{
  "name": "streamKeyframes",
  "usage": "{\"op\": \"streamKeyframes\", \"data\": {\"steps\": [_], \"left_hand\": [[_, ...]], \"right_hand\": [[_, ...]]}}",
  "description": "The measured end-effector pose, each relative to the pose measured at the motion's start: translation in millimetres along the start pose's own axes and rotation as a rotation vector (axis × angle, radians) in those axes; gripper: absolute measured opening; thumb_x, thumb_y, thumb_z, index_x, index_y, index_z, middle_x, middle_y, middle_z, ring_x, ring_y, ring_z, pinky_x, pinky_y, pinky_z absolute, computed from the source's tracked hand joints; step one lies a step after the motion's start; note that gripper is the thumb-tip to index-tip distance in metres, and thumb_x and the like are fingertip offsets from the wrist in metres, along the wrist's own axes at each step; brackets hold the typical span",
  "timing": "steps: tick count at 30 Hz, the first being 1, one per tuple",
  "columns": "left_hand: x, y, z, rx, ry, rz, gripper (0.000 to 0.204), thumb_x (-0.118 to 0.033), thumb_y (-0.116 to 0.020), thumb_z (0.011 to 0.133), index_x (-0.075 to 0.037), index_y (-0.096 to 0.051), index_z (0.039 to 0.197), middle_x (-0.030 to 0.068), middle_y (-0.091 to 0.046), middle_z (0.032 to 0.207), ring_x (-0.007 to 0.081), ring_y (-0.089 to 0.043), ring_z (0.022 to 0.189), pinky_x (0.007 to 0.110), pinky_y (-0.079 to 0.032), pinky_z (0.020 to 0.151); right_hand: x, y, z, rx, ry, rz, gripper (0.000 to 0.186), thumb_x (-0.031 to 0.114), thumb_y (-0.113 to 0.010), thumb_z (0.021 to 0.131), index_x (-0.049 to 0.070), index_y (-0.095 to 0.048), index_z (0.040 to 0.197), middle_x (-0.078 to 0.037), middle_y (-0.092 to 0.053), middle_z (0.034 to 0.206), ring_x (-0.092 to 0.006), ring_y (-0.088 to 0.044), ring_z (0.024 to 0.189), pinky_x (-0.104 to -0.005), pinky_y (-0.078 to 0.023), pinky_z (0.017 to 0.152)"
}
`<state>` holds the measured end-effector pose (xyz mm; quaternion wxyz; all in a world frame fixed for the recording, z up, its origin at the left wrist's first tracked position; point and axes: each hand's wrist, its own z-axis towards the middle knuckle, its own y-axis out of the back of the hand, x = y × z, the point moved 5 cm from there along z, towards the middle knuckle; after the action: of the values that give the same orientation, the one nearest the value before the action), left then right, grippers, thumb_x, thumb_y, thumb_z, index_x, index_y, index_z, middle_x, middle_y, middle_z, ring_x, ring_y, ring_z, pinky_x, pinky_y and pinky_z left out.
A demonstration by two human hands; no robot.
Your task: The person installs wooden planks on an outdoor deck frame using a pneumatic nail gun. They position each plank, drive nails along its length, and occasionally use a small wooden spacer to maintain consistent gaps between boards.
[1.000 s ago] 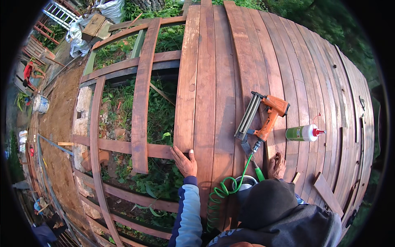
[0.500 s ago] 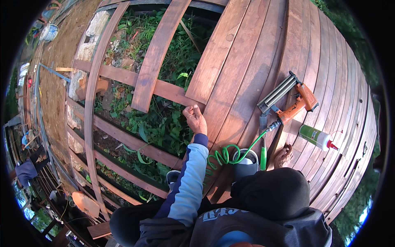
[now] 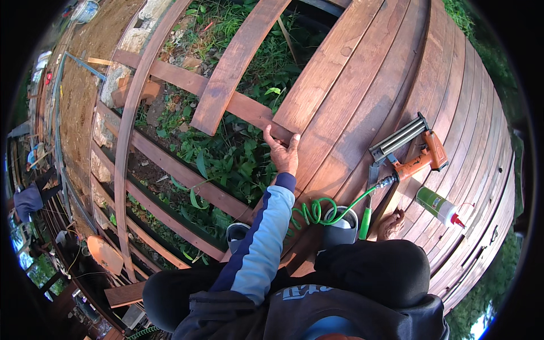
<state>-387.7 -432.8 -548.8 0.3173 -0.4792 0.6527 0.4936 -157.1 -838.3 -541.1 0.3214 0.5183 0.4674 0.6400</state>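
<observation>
My left hand (image 3: 283, 154) is open at the near end of a reddish-brown deck board (image 3: 317, 73). Its thumb and index finger are spread, close to the board's end and the joist (image 3: 246, 107) beneath. My right hand (image 3: 391, 225) is low beside my knee, its fingers curled; what they hold, if anything, is hidden. An orange nail gun (image 3: 419, 163) lies on the decking between my hands, joined to a coiled green air hose (image 3: 320, 212). Near my foot is a green-handled tool (image 3: 365, 222). To the right lies a glue bottle (image 3: 436, 205) with a red nozzle.
Left of the decking, open joists (image 3: 175, 164) span green plants and soil. A loose short board (image 3: 232, 73) and a long narrow board (image 3: 126, 136) lie across them. Far left are bare ground (image 3: 85, 96), a bucket (image 3: 85, 11) and an orange rounded piece (image 3: 105, 254).
My left hand has gone from a pinch at the board's end to spread fingers. The view has shifted a little; the nail gun and bottle stay where they lie.
</observation>
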Motion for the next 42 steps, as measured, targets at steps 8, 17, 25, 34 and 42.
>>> {"op": "streamKeyframes", "data": {"steps": [8, 17, 25, 34, 42], "left_hand": [[-3, -4, 2, 0.019, 0.027, -0.071, 0.113, -0.033, -0.080, 0.069, -0.005, 0.000, 0.144, 0.0232, -0.059, 0.102, 0.0356, -0.060, 0.095, 0.043, -0.048, 0.085], [9, -9, 17, -0.128, 0.090, 0.042, 0.093, -0.056, -0.072, 0.072, 0.010, -0.037, 0.126, 0.0245, -0.060, 0.106, 0.0338, -0.060, 0.100, 0.040, -0.048, 0.085], [16, -11, 17, -0.072, 0.029, -0.138, 0.066, -0.047, -0.072, 0.078, 0.008, -0.051, 0.107, 0.0204, -0.062, 0.104, 0.0267, -0.061, 0.095, 0.036, -0.049, 0.081], [5, -6, 6, 0.103, 0.032, -0.190, 0.074, -0.023, -0.071, 0.084, 0.008, -0.028, 0.135, 0.0186, -0.055, 0.118, 0.0231, -0.054, 0.105, 0.032, -0.042, 0.092], [3, 1, 2, 0.084, -0.007, 0.137, 0.060, -0.032, -0.049, 0.092, 0.004, -0.028, 0.135, 0.0269, -0.061, 0.098, 0.0441, -0.058, 0.092, 0.046, -0.045, 0.078]], "right_hand": [[-20, -2, 5, -0.104, -0.003, -0.052, 0.039, 0.020, -0.044, 0.092, 0.000, -0.045, 0.126, -0.020, -0.055, 0.114, -0.0354, -0.052, 0.105, -0.0433, -0.039, 0.091], [-2, 13, -3, -0.030, -0.025, 0.031, 0.038, 0.023, -0.044, 0.094, -0.002, -0.046, 0.123, -0.023, -0.055, 0.111, -0.0368, -0.053, 0.102, -0.0428, -0.041, 0.089], [85, 48, -2, -0.010, 0.013, 0.193, 0.033, 0.016, -0.042, 0.094, -0.003, -0.048, 0.120, -0.021, -0.054, 0.114, -0.0341, -0.053, 0.102, -0.0399, -0.041, 0.088], [329, 14, 45, 0.298, 0.817, 0.527, 0.027, 0.013, -0.045, 0.090, -0.003, -0.054, 0.110, -0.022, -0.056, 0.113, -0.0383, -0.053, 0.107, -0.0436, -0.039, 0.093], [407, -94, 91, 0.359, 0.908, 0.444, 0.039, 0.005, -0.049, 0.085, 0.000, -0.047, 0.123, -0.019, -0.049, 0.125, -0.0384, -0.045, 0.119, -0.0470, -0.032, 0.103]]}}
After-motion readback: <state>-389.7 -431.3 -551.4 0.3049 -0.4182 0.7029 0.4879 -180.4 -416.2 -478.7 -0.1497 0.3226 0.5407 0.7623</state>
